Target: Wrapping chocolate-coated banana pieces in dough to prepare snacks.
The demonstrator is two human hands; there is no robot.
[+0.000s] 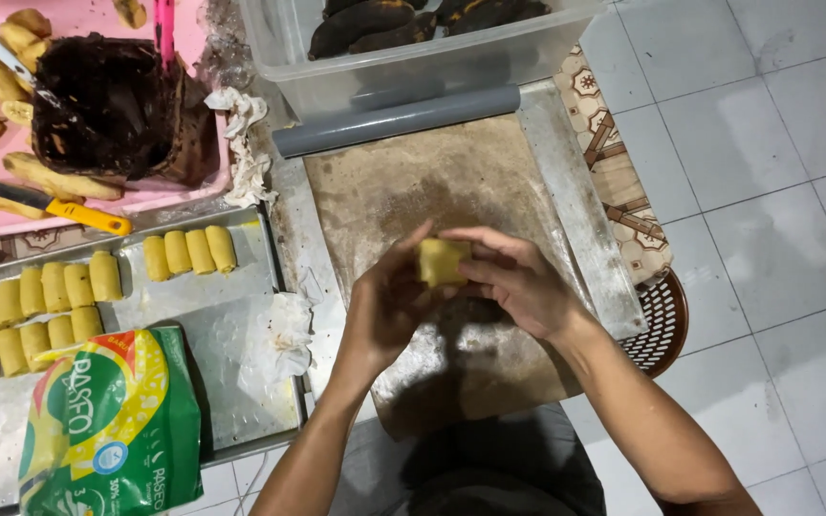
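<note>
Between both hands' fingers [437, 234], a pale-yellow squarish dough piece [442, 260].

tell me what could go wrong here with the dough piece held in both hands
The yellow dough piece is pinched between the left hand and right hand above the floured board; squeezing could split it. If it slips, it may land off the board on the tiled floor.
</note>
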